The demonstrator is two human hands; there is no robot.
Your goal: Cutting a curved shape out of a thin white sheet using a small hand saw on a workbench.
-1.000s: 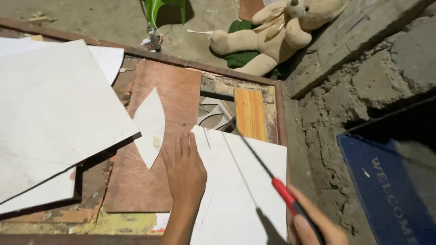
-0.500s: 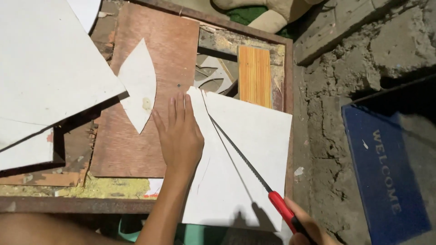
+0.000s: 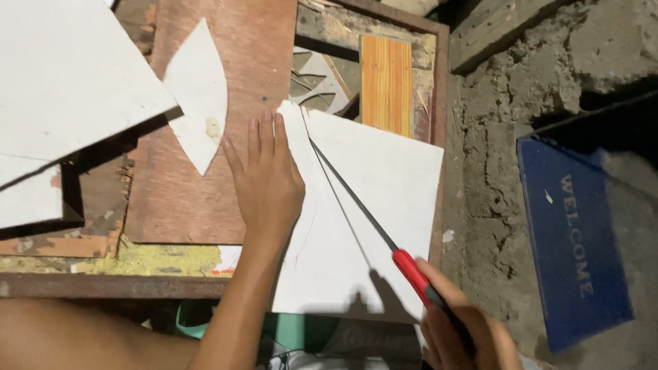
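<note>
On the far left lies a big white sheet (image 3: 65, 75), and part of it hangs past the edge of the brown board (image 3: 199, 192). Next to it, on the brown board, sits a small white piece (image 3: 197, 103) shaped like a leaf with two pointy ends.

Then comes the left hand (image 3: 269, 185). It lies flat on the white board (image 3: 373, 205), palm down, fingers straight and close together, pointing away from the person. It holds nothing — it just presses the white board down near its left edge.

Right beside that hand is the saw (image 3: 384, 236). Its thin dark blade runs in a slant, from the far tip near the fingertips of the left hand down to the red handle close to the person. The blade lies just to the right of the left hand, very near it but not touching. So the long way of the saw goes from top left to bottom right, and the left hand is the one closer to the tip.

The right hand (image 3: 462, 332) is at the bottom, wrapped tight around the red handle.

Behind the white board there is an orange striped plank (image 3: 387, 85). Farther right is rough grey ground (image 3: 486, 171) — and last of all a blue doormat (image 3: 572, 233) on the far right.
</note>
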